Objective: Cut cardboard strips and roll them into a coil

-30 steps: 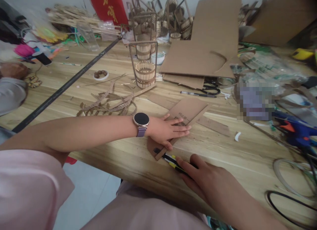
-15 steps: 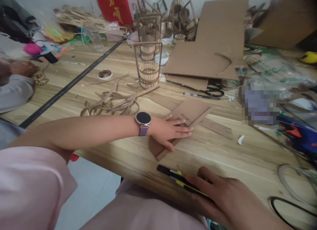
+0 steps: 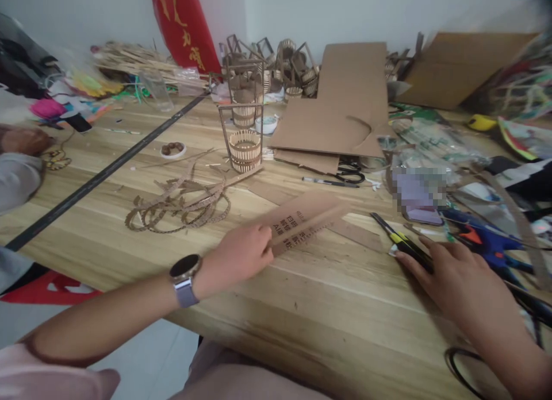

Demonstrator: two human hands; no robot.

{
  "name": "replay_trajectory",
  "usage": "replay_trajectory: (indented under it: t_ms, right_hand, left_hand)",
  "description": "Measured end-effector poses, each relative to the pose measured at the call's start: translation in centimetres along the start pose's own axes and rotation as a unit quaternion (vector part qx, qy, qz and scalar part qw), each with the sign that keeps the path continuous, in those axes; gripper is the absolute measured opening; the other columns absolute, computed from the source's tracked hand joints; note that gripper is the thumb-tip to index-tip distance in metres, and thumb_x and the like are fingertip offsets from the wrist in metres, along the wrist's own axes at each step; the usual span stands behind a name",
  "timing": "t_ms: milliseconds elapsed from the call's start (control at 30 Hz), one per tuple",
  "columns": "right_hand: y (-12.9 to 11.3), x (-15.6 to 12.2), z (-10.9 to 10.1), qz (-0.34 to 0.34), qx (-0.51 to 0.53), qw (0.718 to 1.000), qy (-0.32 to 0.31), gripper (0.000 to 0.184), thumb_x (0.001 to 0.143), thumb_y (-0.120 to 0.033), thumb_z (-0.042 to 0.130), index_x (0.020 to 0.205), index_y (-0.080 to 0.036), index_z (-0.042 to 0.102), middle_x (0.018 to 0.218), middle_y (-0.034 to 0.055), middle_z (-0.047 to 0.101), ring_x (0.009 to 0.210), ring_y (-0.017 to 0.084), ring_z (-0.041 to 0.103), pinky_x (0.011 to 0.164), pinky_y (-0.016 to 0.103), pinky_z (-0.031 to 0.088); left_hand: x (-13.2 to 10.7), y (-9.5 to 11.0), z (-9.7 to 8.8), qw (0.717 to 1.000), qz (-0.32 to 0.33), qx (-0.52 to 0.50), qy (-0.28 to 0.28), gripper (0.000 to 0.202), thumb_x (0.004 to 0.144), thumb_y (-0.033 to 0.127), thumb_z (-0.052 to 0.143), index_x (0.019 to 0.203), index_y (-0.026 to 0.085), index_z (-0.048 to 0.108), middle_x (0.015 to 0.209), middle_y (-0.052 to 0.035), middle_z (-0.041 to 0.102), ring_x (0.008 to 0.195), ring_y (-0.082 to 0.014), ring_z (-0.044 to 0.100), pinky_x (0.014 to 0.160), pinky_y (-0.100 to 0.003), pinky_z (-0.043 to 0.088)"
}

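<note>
left hand (image 3: 241, 252) gripping left end of printed cardboard piece (image 3: 298, 219), fingers curling tight; piece extending over wooden table (image 3: 328, 314) between hands, partly covering flat cardboard strip (image 3: 363, 234); right hand (image 3: 463, 279) half-curling, holding black-and-yellow cutter (image 3: 407, 246); blue glue gun (image 3: 495, 242) lying just beyond.

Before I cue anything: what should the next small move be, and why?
Probably have the right hand let go of the utility knife: it is low at the right, apart from the printed cardboard, whose near end the left hand grips.
</note>
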State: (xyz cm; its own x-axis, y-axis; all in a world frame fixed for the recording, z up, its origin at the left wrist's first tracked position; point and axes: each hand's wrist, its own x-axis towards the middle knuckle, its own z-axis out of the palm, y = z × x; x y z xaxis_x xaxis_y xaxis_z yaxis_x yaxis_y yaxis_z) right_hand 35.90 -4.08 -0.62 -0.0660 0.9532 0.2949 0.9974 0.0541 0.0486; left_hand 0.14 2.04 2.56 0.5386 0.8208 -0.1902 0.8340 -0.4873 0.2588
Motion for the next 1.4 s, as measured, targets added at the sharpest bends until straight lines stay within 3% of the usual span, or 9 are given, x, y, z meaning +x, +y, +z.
replay_trajectory:
  t_ms: [200, 333, 633, 700, 833, 900, 1033, 1167, 1400]
  right_hand:
    - [-3.7, 3.4, -0.1, -0.146, 0.020, 0.989, 0.003, 0.033, 0.101, -0.033, 0.043, 0.115, -0.016, 0.067, 0.110, 0.0188, 0.068, 0.100, 0.033, 0.064, 0.083, 0.045, 0.048]
    - [-7.6, 7.2, 1.7, -0.272, 0.113, 0.952, -0.086, 0.033, 0.097, -0.030, 0.052, 0.127, -0.023, 0.063, 0.127, 0.0128, 0.064, 0.118, 0.030, 0.057, 0.093, 0.045, 0.045]
    - [-11.6, 8.0, 2.4, -0.098, 0.295, 0.948, -0.066, 0.034, 0.096, -0.037, 0.046, 0.115, -0.016, 0.067, 0.114, 0.0179, 0.069, 0.102, 0.030, 0.062, 0.084, 0.044, 0.048]
    - [-11.9, 6.8, 1.6, -0.041, 0.430, 0.896, -0.104, 0.038, 0.097, -0.048, 0.045, 0.104, -0.019, 0.068, 0.091, 0.0097, 0.073, 0.080, 0.022, 0.065, 0.067, 0.033, 0.049]
    - [-12.3, 5.3, 0.6, 0.159, 0.698, 0.685, -0.134, 0.047, 0.076, -0.066, 0.068, 0.075, -0.020, 0.063, 0.061, 0.0005, 0.060, 0.056, 0.014, 0.051, 0.054, 0.027, 0.040]
    - [-12.0, 5.4, 0.6, 0.188, 0.715, 0.663, -0.119, 0.049, 0.069, -0.067, 0.074, 0.072, -0.020, 0.061, 0.058, -0.0018, 0.056, 0.054, 0.012, 0.047, 0.053, 0.026, 0.037]
    - [-10.8, 5.8, 0.8, 0.194, 0.725, 0.650, -0.118, 0.051, 0.063, -0.065, 0.080, 0.074, -0.019, 0.062, 0.053, -0.0048, 0.050, 0.052, 0.010, 0.042, 0.051, 0.025, 0.033]
    - [-10.4, 5.6, 1.0, 0.205, 0.726, 0.645, -0.122, 0.050, 0.065, -0.063, 0.079, 0.081, -0.018, 0.065, 0.062, -0.0015, 0.057, 0.055, 0.012, 0.048, 0.053, 0.026, 0.038]
    - [-13.0, 3.2, -0.4, 0.138, 0.543, 0.826, -0.069, 0.021, 0.081, -0.043, 0.066, 0.077, -0.022, 0.068, 0.059, -0.0011, 0.059, 0.053, 0.013, 0.050, 0.050, 0.026, 0.039]
  left_hand:
    - [-0.1, -2.5, -1.8, 0.965, -0.052, -0.187, 0.174, 0.010, 0.090, 0.030, 0.049, 0.093, 0.021, 0.053, 0.082, -0.0009, 0.065, 0.070, -0.0179, 0.061, 0.062, -0.029, 0.044]
    - [-0.2, -1.9, -1.4, 0.936, -0.021, -0.258, 0.238, 0.007, 0.093, 0.028, 0.047, 0.095, 0.022, 0.052, 0.076, 0.0031, 0.061, 0.064, -0.0141, 0.056, 0.058, -0.025, 0.042]
    - [0.7, 0.5, 1.9, 0.915, 0.114, -0.169, 0.349, 0.024, 0.098, 0.014, 0.040, 0.112, 0.014, 0.059, 0.102, -0.0104, 0.066, 0.097, -0.0212, 0.062, 0.086, -0.034, 0.049]
    - [1.1, 1.2, 2.5, 0.918, 0.128, -0.209, 0.311, 0.026, 0.097, 0.013, 0.040, 0.115, 0.014, 0.060, 0.106, -0.0113, 0.067, 0.101, -0.0220, 0.062, 0.088, -0.035, 0.049]
    - [1.9, 2.5, 2.8, 0.892, 0.090, -0.409, 0.170, 0.031, 0.094, 0.022, 0.050, 0.124, 0.016, 0.058, 0.105, -0.0095, 0.070, 0.091, -0.0194, 0.064, 0.080, -0.032, 0.050]
    - [2.3, 2.6, 2.9, 0.833, 0.036, -0.548, 0.067, 0.032, 0.094, 0.037, 0.054, 0.117, 0.015, 0.062, 0.092, -0.0078, 0.071, 0.075, -0.0161, 0.062, 0.068, -0.028, 0.048]
    - [2.9, 2.0, 3.2, 0.675, -0.020, -0.724, -0.138, 0.043, 0.079, 0.054, 0.073, 0.089, 0.013, 0.069, 0.077, -0.0060, 0.072, 0.059, -0.0096, 0.053, 0.053, -0.021, 0.036]
    - [3.2, 1.6, 3.6, 0.591, -0.038, -0.770, -0.238, 0.050, 0.061, 0.048, 0.090, 0.090, 0.011, 0.074, 0.073, -0.0054, 0.072, 0.053, -0.0051, 0.045, 0.050, -0.020, 0.029]
    - [3.5, 1.2, 4.0, 0.547, -0.085, -0.820, -0.147, 0.043, 0.055, 0.035, 0.095, 0.084, 0.013, 0.073, 0.074, -0.0031, 0.070, 0.066, -0.0096, 0.060, 0.062, -0.020, 0.043]
